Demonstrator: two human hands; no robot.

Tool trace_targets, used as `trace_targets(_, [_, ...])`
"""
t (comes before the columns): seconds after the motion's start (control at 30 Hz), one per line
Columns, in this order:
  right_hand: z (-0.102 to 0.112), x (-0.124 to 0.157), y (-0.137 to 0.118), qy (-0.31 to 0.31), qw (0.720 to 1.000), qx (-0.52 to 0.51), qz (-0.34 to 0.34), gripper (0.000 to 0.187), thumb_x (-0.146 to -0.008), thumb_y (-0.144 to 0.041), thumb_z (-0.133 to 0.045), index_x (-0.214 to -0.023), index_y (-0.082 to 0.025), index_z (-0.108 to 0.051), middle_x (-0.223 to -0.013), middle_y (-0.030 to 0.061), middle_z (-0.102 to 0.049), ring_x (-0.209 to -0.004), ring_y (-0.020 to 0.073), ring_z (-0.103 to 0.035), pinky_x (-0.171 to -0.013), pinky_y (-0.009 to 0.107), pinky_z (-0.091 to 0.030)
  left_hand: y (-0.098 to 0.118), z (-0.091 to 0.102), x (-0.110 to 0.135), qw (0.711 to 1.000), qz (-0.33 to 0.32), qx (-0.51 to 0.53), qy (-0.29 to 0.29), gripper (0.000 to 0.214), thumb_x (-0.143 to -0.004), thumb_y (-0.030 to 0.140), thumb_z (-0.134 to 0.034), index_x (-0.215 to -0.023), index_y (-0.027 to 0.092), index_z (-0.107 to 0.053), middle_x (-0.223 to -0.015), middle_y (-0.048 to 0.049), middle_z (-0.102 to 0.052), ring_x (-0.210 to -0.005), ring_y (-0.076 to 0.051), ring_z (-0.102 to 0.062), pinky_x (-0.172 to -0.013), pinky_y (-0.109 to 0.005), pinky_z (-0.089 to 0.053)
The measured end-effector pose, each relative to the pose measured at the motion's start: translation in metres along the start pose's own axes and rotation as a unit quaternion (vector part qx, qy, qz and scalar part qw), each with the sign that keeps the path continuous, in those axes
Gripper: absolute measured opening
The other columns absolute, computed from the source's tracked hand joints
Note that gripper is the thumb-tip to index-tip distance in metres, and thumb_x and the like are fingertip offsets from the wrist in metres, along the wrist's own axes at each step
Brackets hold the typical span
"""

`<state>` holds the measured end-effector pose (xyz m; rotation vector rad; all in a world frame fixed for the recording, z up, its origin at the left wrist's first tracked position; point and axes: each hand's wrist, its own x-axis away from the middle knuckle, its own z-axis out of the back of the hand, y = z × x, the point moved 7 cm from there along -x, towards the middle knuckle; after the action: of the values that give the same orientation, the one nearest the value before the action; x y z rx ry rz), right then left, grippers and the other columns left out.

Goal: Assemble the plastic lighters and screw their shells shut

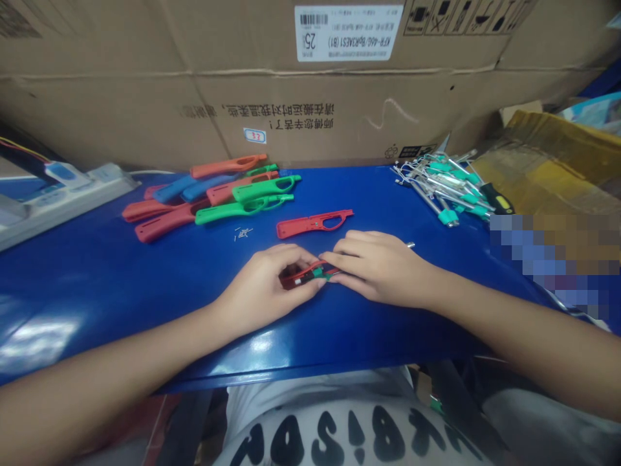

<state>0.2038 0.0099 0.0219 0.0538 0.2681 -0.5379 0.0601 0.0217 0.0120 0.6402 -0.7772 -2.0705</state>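
Note:
Near the front of the blue table, my left hand (272, 278) grips a red lighter casing half (290, 282), its thumb and fingers on either side. Inside the casing sit a dark part and a green piece (317, 273). My right hand (378, 268) pinches the same assembly from the right, fingertips close to the green piece. A thin metal tube end (411, 245) shows past the right hand; most of the tube is hidden behind it. Just beyond the hands lies another red casing half (310, 224) with a looped trigger guard.
Orange, blue, red and green casings (228, 210) are piled at the back left, near some tiny metal pins (242, 233). Metal tubes with green parts (446, 184) lie back right by a screwdriver (497, 198). A power strip (63, 200) stands left; a cardboard box (145, 110) borders the back.

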Motion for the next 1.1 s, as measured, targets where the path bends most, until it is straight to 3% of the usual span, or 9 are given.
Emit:
trace_targets(0.4, [0.001,0.0,0.0,0.0,1.0,-0.016,0.0,0.032,-0.102,-0.037,-0.052,-0.116,-0.012,-0.068,-0.098,0.0099,-0.07,-0.085,0.0212,-0.057,-0.075,0.034,-0.043,-0.004,-0.002,0.0,0.999,0.028,0.031,-0.006,0.017,-0.089,0.033,-0.067,-0.095,0.018,-0.072,-0.088,-0.0022,-0.073,-0.072,-0.014,-0.063,-0.066,-0.026,-0.049])
trace_targets(0.67, [0.001,-0.002,0.003,0.057,0.996,-0.048,-0.043,0.033,-0.103,-0.039,-0.051,-0.103,-0.017,-0.075,-0.087,0.0062,-0.07,-0.081,0.018,-0.056,-0.073,0.031,-0.041,-0.001,-0.003,0.0,0.999,0.015,0.037,0.003,0.015,-0.089,0.032,-0.07,-0.094,0.019,-0.073,-0.091,-0.0022,-0.074,-0.075,-0.014,-0.064,-0.07,-0.025,-0.052])
trace_targets(0.87, [0.002,0.0,0.006,0.028,0.994,-0.086,-0.055,0.03,-0.097,-0.035,-0.057,-0.114,-0.015,-0.072,-0.097,0.0091,-0.071,-0.088,0.0206,-0.06,-0.08,0.034,-0.044,0.0,0.001,0.0,1.0,-0.001,0.016,0.005,0.015,-0.091,0.03,-0.068,-0.1,0.021,-0.075,-0.092,-0.0014,-0.074,-0.076,-0.014,-0.064,-0.071,-0.025,-0.052])
trace_targets(1.0, [0.003,0.003,0.008,0.007,0.997,-0.06,-0.042,0.038,-0.094,-0.038,-0.061,-0.123,-0.014,-0.068,-0.105,0.0113,-0.07,-0.093,0.0228,-0.061,-0.08,0.036,-0.043,-0.001,0.007,0.0,0.999,-0.014,-0.019,0.025,0.019,-0.092,0.033,-0.069,-0.106,0.023,-0.077,-0.093,-0.0019,-0.075,-0.076,-0.015,-0.065,-0.071,-0.026,-0.052])
trace_targets(1.1, [0.002,0.003,0.011,-0.008,0.999,-0.034,-0.035,0.032,-0.097,-0.035,-0.059,-0.12,-0.015,-0.069,-0.102,0.0097,-0.07,-0.091,0.0217,-0.061,-0.077,0.034,-0.04,-0.004,0.009,-0.001,0.999,-0.013,-0.02,0.026,0.021,-0.091,0.036,-0.071,-0.107,0.024,-0.078,-0.094,-0.002,-0.076,-0.076,-0.015,-0.066,-0.069,-0.026,-0.052])
